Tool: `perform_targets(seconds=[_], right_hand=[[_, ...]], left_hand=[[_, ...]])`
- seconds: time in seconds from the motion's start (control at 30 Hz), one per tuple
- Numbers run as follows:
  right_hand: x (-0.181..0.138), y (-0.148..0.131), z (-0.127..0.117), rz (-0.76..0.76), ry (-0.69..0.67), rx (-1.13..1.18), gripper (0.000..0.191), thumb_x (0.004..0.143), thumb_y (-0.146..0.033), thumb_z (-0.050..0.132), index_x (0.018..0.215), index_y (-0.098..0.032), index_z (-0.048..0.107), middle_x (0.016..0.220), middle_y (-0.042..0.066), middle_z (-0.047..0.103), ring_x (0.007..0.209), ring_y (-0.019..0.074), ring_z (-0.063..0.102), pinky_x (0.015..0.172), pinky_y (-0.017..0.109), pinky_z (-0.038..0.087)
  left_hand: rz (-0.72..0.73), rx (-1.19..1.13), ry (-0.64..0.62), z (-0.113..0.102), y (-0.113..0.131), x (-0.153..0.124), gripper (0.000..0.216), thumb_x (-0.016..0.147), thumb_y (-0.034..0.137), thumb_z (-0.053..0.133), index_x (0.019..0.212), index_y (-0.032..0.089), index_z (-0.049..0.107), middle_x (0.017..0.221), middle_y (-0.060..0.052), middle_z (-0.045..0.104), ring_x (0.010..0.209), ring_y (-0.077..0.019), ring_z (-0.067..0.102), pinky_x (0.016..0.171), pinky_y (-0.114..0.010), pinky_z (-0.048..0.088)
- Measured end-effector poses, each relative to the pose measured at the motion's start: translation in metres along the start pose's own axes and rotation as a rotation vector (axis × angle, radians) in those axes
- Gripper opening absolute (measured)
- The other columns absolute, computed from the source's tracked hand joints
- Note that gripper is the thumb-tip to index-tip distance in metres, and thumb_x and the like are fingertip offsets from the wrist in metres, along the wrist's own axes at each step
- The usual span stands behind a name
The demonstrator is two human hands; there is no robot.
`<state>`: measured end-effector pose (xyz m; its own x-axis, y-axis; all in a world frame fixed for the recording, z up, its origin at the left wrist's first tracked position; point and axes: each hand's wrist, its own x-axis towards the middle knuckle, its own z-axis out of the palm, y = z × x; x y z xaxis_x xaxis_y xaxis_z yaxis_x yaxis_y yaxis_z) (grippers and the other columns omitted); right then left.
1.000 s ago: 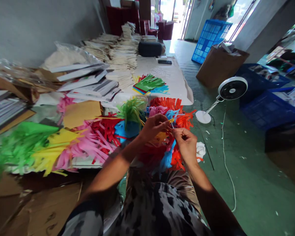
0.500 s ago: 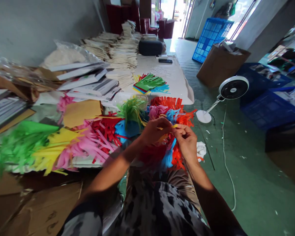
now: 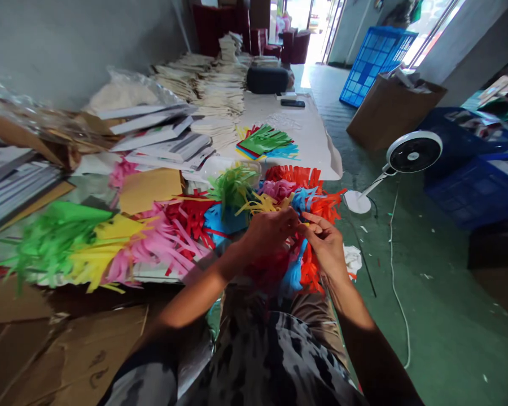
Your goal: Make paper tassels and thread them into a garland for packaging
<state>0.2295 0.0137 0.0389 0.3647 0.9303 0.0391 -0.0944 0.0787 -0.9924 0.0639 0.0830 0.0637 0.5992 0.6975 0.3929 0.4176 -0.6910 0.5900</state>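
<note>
My left hand is closed in a pinch on a yellow fringed paper tassel, whose strips fan out beyond the knuckles. Close beside it, the fingers of my right hand pinch a small yellow bit that looks like the same tassel's end. Under and around both hands lie red fringed paper, orange-red fringe, blue fringe and a pink tassel, bunched over the lap and table edge. A green tassel lies just left of them. My fingertips partly hide the twisted end.
Leftward on the table lie green, yellow and pink fringed papers. Flat fringed sheets and a phone lie farther back, beside paper stacks. A white fan stands on the floor at right, near blue crates.
The view has swung slightly left. My left hand has turned, and the yellow strips now show spread above it. Both hands remain close together.
</note>
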Motion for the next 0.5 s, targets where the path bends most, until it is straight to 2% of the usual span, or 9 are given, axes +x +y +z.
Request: perform_targets(seconds=[0.1,0.2,0.37,0.5], right_hand=[[-0.002,0.0,-0.001,-0.054,-0.047,-0.021,0.023,0.08,-0.043,0.084,0.09,-0.023,0.079,0.077,-0.001,0.07,0.07,0.0153,0.06,0.07,0.03,0.046],[-0.006,0.0,-0.001,-0.118,-0.021,-0.093,0.018,0.084,-0.041,0.081,0.087,-0.023,0.079,0.082,0.0,0.073,0.074,0.0161,0.061,0.072,0.03,0.046],[-0.01,0.001,0.005,-0.128,0.03,-0.165,0.024,0.093,-0.049,0.074,0.095,-0.024,0.074,0.086,-0.002,0.068,0.064,0.0132,0.05,0.058,0.027,0.036],[-0.005,0.006,0.013,-0.164,0.023,-0.128,0.028,0.096,-0.05,0.07,0.09,-0.023,0.07,0.079,-0.002,0.062,0.066,0.0141,0.048,0.06,0.027,0.035]], left_hand=[[0.039,0.124,-0.024,-0.001,0.002,-0.004,0.022,0.106,0.04,0.058,0.096,0.022,0.064,0.077,0.0,0.074,0.065,-0.0148,0.069,0.058,-0.025,0.037],[0.045,0.136,-0.049,-0.001,0.004,-0.008,0.016,0.106,0.034,0.057,0.099,0.021,0.064,0.083,-0.002,0.077,0.07,-0.016,0.071,0.059,-0.026,0.037],[-0.078,-0.062,-0.06,0.004,0.0,-0.017,0.009,0.1,0.029,0.065,0.096,0.021,0.066,0.086,-0.001,0.077,0.071,-0.0151,0.071,0.063,-0.025,0.043],[-0.16,-0.239,-0.08,0.003,-0.006,-0.029,0.01,0.096,0.031,0.072,0.097,0.021,0.07,0.092,-0.001,0.079,0.079,-0.017,0.074,0.071,-0.025,0.051]])
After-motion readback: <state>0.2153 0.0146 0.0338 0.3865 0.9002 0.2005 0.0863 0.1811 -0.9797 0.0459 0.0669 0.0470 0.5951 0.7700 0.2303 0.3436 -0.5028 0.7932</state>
